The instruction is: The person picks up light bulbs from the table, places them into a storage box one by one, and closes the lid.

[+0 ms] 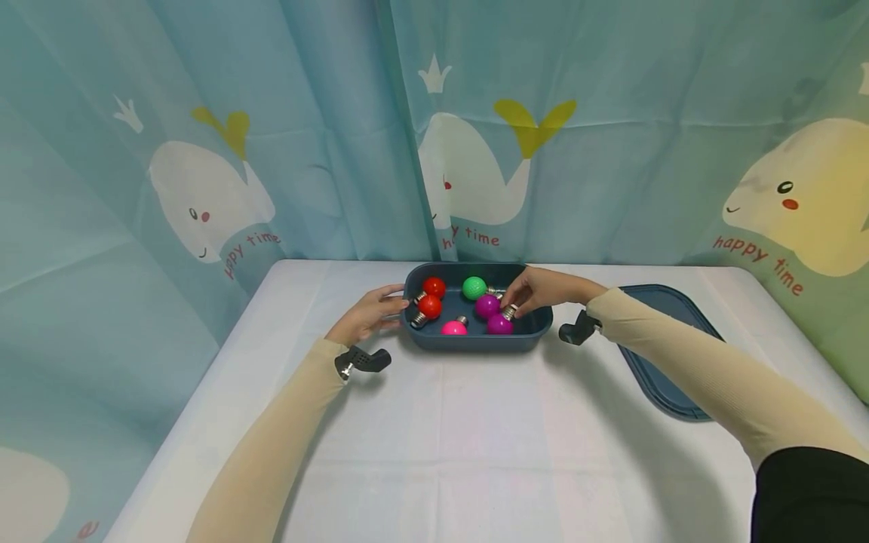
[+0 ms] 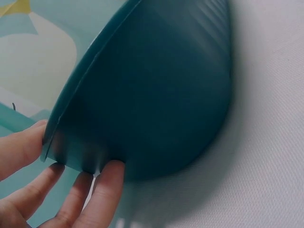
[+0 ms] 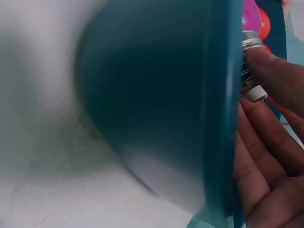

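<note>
A dark blue-grey box point(image 1: 475, 343) with rounded corners stands at the back of the table. Inside lie several coloured light bulbs: two red ones, a green bulb point(image 1: 474, 287), a pink bulb point(image 1: 454, 327) and two purple ones. At the box's right end my right hand point(image 1: 541, 289) reaches over the rim and pinches the metal screw base of the nearer purple bulb point(image 1: 500, 325). In the right wrist view the thumb presses on that screw base point(image 3: 251, 42). My left hand point(image 1: 372, 313) touches the box's left end, its extended fingertips point(image 2: 111, 171) against the outer wall.
A dark blue-grey lid point(image 1: 668, 377) lies on the white table point(image 1: 475, 437) at the right, partly under my right forearm. Behind the table hangs a pale blue-green curtain point(image 1: 353, 151) with printed whales.
</note>
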A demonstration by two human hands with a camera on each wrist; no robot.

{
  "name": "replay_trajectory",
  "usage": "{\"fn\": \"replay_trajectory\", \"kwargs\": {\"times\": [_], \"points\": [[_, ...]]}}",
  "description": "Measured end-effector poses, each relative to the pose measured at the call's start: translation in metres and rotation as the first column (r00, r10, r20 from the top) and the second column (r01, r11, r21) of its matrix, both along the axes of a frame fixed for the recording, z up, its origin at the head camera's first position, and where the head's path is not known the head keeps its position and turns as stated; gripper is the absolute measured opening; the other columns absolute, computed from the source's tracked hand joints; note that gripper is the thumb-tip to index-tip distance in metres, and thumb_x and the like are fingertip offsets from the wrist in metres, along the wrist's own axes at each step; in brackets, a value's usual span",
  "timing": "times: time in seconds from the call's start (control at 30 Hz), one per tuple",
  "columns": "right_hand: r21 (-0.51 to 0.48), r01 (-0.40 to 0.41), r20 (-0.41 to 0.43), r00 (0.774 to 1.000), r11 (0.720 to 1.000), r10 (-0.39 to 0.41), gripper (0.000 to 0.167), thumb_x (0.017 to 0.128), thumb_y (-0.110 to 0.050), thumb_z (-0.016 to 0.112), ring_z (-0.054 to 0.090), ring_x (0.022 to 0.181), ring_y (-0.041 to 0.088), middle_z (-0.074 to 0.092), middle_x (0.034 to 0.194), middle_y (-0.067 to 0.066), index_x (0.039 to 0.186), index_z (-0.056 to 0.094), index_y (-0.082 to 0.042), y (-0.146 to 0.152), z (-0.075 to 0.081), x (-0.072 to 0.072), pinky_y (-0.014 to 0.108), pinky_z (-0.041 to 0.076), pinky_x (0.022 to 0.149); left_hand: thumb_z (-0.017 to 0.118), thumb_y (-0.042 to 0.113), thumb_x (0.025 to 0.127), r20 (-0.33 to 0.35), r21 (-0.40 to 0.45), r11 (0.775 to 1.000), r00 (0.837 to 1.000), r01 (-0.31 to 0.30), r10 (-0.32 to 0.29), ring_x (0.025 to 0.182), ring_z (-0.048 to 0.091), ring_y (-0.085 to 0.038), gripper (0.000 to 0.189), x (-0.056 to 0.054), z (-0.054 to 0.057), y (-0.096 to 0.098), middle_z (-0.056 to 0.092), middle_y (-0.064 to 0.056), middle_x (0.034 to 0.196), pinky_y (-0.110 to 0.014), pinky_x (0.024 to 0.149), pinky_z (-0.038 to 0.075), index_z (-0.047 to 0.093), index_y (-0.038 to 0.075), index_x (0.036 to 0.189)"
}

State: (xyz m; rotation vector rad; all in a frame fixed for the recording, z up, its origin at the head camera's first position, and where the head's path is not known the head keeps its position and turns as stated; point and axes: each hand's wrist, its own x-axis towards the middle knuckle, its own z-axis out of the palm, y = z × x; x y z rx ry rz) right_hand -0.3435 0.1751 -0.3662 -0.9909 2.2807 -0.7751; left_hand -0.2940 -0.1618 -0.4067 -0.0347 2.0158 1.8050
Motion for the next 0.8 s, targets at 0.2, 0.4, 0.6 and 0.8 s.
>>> {"fn": "replay_trajectory", "kwargs": {"times": [0.2,0.4,0.6,0.8], "points": [[0.014,-0.005,0.004,1.0,1.0,0.005,0.025,0.081,-0.002,0.07,0.067,0.096,0.022,0.069,0.108,0.018,0.105,0.069,0.002,0.001,-0.0023,-0.0001,0.032,0.057,0.085,0.052,0.012,0.096,0.005,0.002,1.0,1.0,-0.005,0.005,0.134,0.038,-0.034,0.06,-0.0002,-0.0002,0.0003,0.032,-0.018,0.15,-0.049,0.11,0.036,0.024,0.008,0.149],[0.027,-0.026,0.007,1.0,0.999,0.026,0.024,0.081,-0.002,0.07,0.066,0.096,0.02,0.07,0.105,0.016,0.105,0.069,0.002,0.0013,-0.0042,0.0002,0.031,0.057,0.085,0.052,0.011,0.096,0.005,0.008,1.0,1.0,-0.012,0.012,0.133,0.039,-0.035,0.06,-0.0014,-0.0015,0.0,0.033,-0.019,0.149,-0.049,0.111,0.036,0.025,0.007,0.148],[0.018,-0.036,0.004,0.999,0.999,0.036,0.024,0.081,-0.001,0.069,0.067,0.095,0.021,0.07,0.104,0.017,0.104,0.068,0.003,0.0014,-0.0067,-0.0013,0.029,0.057,0.083,0.052,0.011,0.096,0.009,-0.001,1.0,1.0,-0.008,0.008,0.133,0.039,-0.034,0.06,-0.0002,-0.0006,0.0001,0.033,-0.019,0.149,-0.048,0.11,0.037,0.024,0.007,0.148],[0.025,-0.03,-0.01,0.999,0.999,0.03,0.023,0.081,0.0,0.069,0.067,0.093,0.019,0.07,0.103,0.017,0.104,0.069,0.003,0.0,-0.0082,-0.0023,0.027,0.058,0.081,0.052,0.011,0.096,0.008,-0.003,1.0,1.0,-0.01,0.011,0.133,0.04,-0.034,0.059,-0.0001,0.001,0.0002,0.033,-0.018,0.149,-0.048,0.11,0.038,0.025,0.007,0.148]]}}
